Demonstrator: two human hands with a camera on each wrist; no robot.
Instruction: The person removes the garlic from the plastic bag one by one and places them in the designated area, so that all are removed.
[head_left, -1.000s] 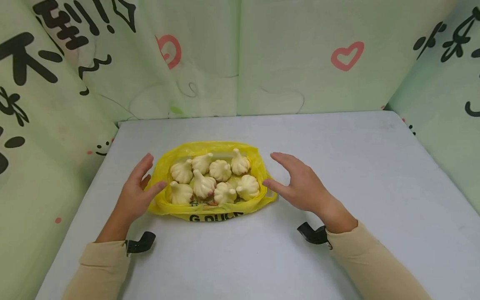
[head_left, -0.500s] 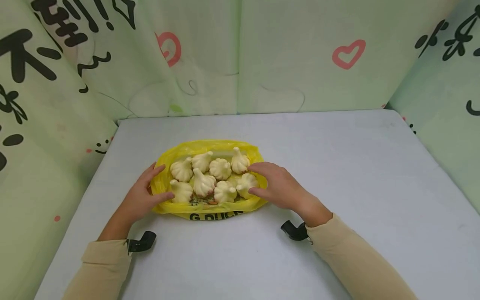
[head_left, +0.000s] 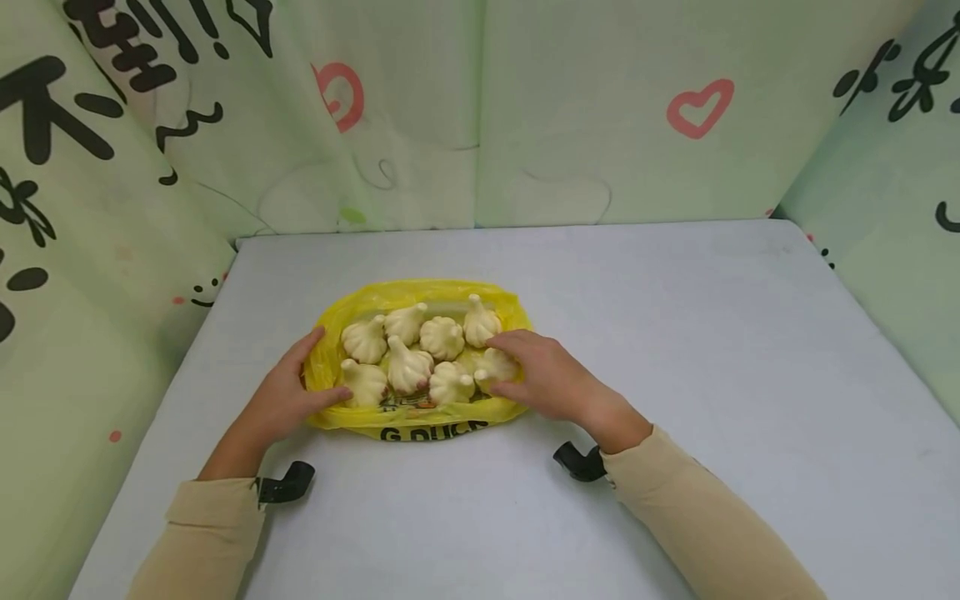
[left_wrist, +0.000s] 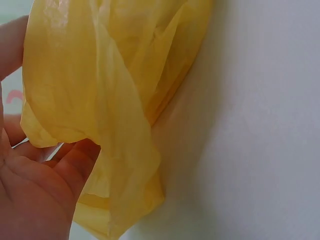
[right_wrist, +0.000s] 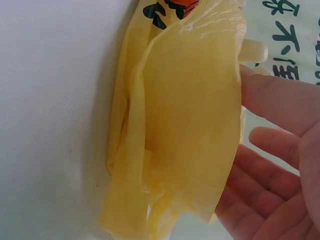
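Note:
A yellow plastic bag (head_left: 433, 289) with black lettering lies on the table, its mouth spread wide around several pale garlic bulbs (head_left: 410, 367). At the bag's left end my left hand (head_left: 283, 400) rests with thumb over the near rim and fingers at the far side. My right hand (head_left: 555, 379) reaches over the right end, thumb and fingers apart beside the rightmost garlic bulb (head_left: 495, 367), partly covering it. In both wrist views the yellow film hides some fingertips. The left fingers (left_wrist: 75, 162) pass behind it; the right thumb (right_wrist: 280, 97) touches its edge.
The bag stands on a white table (head_left: 675, 350). Pale green printed curtains (head_left: 570, 108) hang behind and at both sides. A black wrist camera (head_left: 287, 483) sticks out below the left hand, and another wrist camera (head_left: 579, 462) below the right.
My right hand has moved left from beside the bag to over its right end. The left hand has come in a little onto the left rim. The bag has hardly shifted.

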